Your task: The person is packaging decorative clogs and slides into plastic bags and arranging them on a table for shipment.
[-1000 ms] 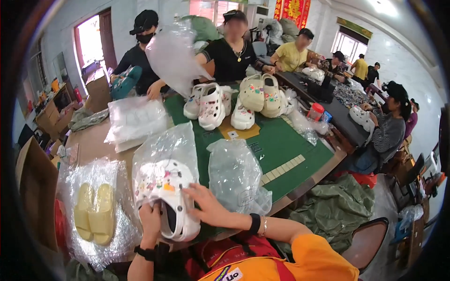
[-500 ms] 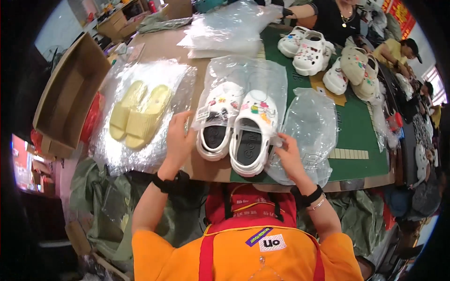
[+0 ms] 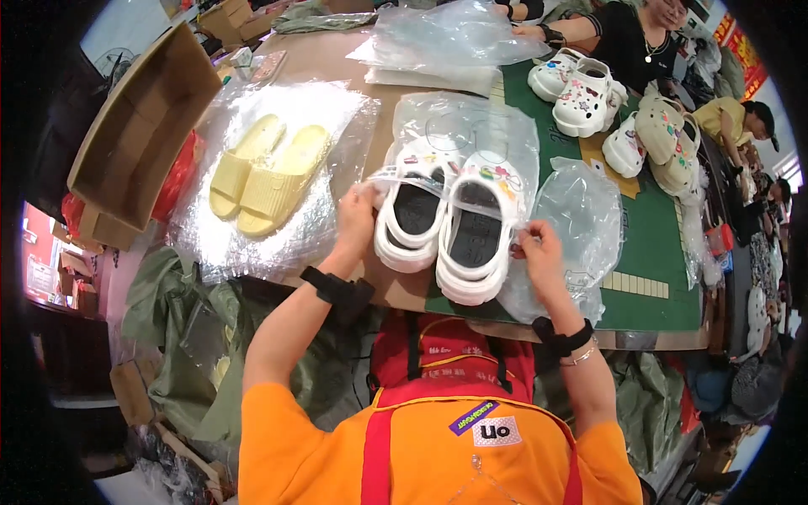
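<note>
Brown worktable (image 3: 337,63) with a green mat (image 3: 648,227), an open cardboard box (image 3: 139,126) at its left.

clogs (image 3: 446,223): my white pair, smooth matt foam-like plastic | bag (image 3: 471,135): clear glossy crinkled film | counter (image 3: 379,101): matt brown wood | mat (image 3: 648,244): matt green | box (image 3: 139,126): rough cardboard

Two white clogs (image 3: 446,223) in hand; two yellow slippers (image 3: 261,172); one cardboard box (image 3: 139,126).
</note>
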A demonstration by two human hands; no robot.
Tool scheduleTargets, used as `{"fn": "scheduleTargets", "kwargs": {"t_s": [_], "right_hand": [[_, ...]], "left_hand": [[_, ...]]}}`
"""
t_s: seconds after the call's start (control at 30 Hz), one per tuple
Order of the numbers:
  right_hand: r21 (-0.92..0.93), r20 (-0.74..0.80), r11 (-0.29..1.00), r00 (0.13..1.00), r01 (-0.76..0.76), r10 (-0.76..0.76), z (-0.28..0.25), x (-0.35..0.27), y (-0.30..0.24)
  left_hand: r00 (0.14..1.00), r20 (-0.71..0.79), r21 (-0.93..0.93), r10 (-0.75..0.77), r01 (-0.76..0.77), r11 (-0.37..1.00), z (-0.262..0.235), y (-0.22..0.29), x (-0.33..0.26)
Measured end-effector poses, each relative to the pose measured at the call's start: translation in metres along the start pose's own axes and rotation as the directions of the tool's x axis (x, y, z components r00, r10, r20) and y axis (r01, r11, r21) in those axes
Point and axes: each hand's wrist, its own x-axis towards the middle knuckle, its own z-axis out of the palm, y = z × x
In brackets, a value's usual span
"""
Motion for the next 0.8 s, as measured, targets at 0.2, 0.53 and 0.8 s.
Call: {"fn": "scheduleTargets", "kwargs": {"t_s": [0.2,0.53,0.8], "right_hand": [[0.108,0.135,0.994,0.991,-0.027,0.013,-0.036,-0.018,-0.113],[0.220,0.306,0.968,0.951,-0.123,0.051,-0.077,0.012,-0.158],[0.428,0.364,0.861,0.924,-0.277,0.116,-0.078,0.036,-0.123]], "left_hand": [[0.967,0.002,-0.030,0.255,-0.255,0.966,0.002,0.118,0.003],[0.951,0.223,0.042,0.214,-0.229,0.972,0.017,0.184,0.011],[0.934,0.292,0.138,0.205,-0.253,0.958,0.021,0.176,0.023]]}}
